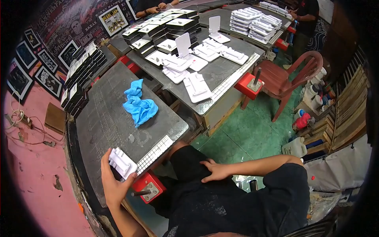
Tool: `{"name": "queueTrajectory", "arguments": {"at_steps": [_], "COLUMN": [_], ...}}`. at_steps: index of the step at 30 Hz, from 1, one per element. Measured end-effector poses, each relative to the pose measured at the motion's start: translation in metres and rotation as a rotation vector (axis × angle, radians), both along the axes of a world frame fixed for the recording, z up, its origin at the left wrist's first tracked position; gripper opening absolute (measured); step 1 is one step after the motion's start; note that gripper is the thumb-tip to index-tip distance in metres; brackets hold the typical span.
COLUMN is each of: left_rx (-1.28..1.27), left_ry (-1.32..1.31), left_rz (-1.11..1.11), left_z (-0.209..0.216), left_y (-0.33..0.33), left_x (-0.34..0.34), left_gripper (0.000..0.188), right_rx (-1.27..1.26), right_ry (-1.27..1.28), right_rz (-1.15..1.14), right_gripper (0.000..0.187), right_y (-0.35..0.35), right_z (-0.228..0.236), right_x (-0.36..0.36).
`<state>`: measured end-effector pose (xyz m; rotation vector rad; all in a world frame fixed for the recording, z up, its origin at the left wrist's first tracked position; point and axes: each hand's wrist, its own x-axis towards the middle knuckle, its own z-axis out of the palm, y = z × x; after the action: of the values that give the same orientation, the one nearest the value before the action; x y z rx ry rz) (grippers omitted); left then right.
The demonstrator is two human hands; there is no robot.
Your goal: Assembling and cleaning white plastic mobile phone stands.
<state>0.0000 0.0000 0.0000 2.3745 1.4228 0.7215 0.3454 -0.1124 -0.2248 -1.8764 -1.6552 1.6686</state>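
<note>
My left hand [114,179] is wrapped around a small white molded plastic stand [123,164] at the near left corner of the dark worktable. Its thumb lies along the near end and its fingers along the far side. Something dark shows beneath the stand, partly hidden by the hand. My right hand [215,170] rests on my thigh, fingers spread and holding nothing. A crumpled blue cloth or plastic sheet [141,110] lies farther up the same table. Along the table's front edge runs a white gridded strip [156,155].
The adjoining table bears white plastic stands [197,87] and stacked dark boxes [167,24]. More boxes [81,65] line the left wall. Red clamps [149,187] jut from the table edges. A red plastic chair [282,77] stands right. People's hands [158,8] work at the back.
</note>
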Motion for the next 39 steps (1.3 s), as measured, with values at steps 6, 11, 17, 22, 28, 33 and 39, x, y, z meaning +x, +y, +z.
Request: {"name": "queueTrajectory", "arguments": {"at_steps": [6, 11, 17, 22, 28, 33, 39], "left_rx": [0.484, 0.536, 0.607, 0.430, 0.187, 0.162, 0.186], "left_ry": [0.051, 0.029, -0.004, -0.007, 0.107, 0.053, 0.018], "left_rz": [-0.111, -0.471, -0.661, -0.691, -0.788, -0.814, -0.812], "left_z": [0.027, 0.064, 0.074, 0.054, 0.013, 0.003, -0.001], "left_y": [0.004, 0.003, 0.012, 0.040, 0.058, 0.065, 0.064], "left_x": [0.025, 0.077, 0.126, 0.122, 0.113, 0.108, 0.104], "left_gripper": [0.108, 0.109, 0.117, 0.102, 0.066, 0.057, 0.044], "right_rx": [0.806, 0.675, 0.841, 1.291, 1.068, 1.058, 1.543], "right_ry": [0.445, 0.790, 1.039, 0.327, -0.381, -0.533, -1.093], "right_rz": [0.261, 0.008, -0.271, -0.608, -0.665, -0.653, -0.527], "right_gripper": [0.076, 0.073, 0.049, 0.071, 0.062, 0.054, 0.039], "right_y": [0.033, 0.058, 0.065, 0.094, 0.131, 0.151, 0.156], "right_z": [0.140, 0.208, 0.228, 0.237, 0.205, 0.188, 0.210], "right_x": [-0.012, -0.032, -0.011, 0.100, 0.172, 0.181, 0.154]}}
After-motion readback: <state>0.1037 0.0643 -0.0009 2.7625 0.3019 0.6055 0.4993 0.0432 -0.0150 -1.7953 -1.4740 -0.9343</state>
